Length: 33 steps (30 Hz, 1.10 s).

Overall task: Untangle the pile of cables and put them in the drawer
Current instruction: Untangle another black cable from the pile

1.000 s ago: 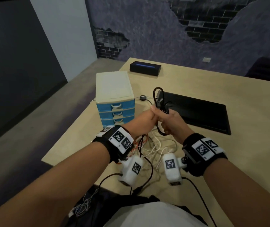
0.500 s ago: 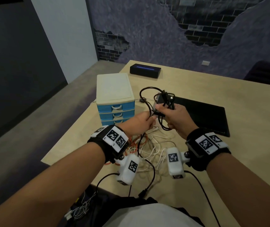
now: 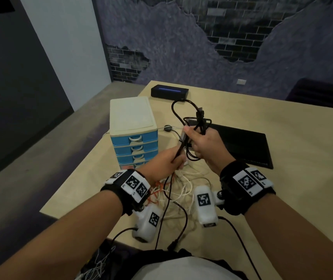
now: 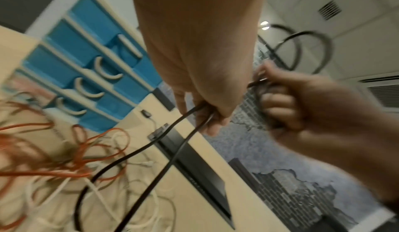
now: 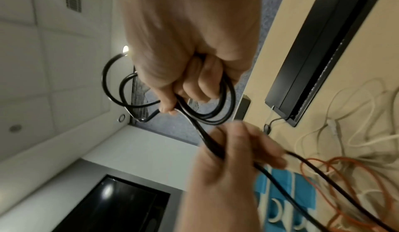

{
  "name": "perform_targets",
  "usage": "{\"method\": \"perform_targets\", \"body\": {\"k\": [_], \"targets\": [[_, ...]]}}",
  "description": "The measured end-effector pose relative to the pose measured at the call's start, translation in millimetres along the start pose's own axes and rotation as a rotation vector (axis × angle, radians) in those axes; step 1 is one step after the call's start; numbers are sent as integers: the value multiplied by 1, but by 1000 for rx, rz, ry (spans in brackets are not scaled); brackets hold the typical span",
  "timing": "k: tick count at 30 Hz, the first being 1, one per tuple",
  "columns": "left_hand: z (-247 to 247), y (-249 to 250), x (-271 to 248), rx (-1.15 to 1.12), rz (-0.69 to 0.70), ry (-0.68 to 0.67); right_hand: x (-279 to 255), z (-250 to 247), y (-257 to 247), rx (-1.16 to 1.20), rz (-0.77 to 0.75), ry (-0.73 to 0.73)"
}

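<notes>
Raised higher over the wooden table (image 3: 282, 122), both hands grip the black cable (image 3: 189, 118).

Dim room, ceiling spot glare, wrist views motion-blurred w/ edges fisheye-warped.

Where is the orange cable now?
In the head view the orange cable lies on the table, under the left wrist, tangled with white cables before the drawer unit.

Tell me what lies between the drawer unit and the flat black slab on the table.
In the head view, between drawer unit and black slab: both hands, gripping the black cable.
</notes>
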State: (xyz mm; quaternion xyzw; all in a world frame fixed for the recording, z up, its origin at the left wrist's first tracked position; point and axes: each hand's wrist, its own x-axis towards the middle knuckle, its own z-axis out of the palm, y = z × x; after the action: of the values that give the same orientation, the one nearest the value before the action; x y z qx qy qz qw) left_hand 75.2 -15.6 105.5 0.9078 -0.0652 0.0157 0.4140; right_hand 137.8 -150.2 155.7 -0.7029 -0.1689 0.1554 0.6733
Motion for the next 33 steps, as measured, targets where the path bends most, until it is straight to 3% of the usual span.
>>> {"method": "perform_targets", "body": {"k": [4, 9, 13, 16, 19, 25, 29, 33], "targets": [[13, -24, -4, 42, -70, -6, 5, -13, -11, -111, -128, 144], [26, -53, -6, 40, -290, -112, 8, -34, -12, -281, -332, 355], [16, -43, 0, -103, -364, 46, 0, -36, 17, -723, -438, 204], [-1, -25, 10, -287, -383, 174, 0, -33, 43, -1023, -376, 129], [-16, 5, 13, -436, -345, 156, -1, -26, 53, -1021, -273, 90], [-39, 36, 20, -910, -278, 43, 6, -18, 41, -824, -273, 96], [-55, 43, 15, -572, -261, 59, 7, -22, 30, -788, -266, 129], [-75, 41, 8, -276, -369, 74, 15, -19, 33, -624, -161, 129]]}}
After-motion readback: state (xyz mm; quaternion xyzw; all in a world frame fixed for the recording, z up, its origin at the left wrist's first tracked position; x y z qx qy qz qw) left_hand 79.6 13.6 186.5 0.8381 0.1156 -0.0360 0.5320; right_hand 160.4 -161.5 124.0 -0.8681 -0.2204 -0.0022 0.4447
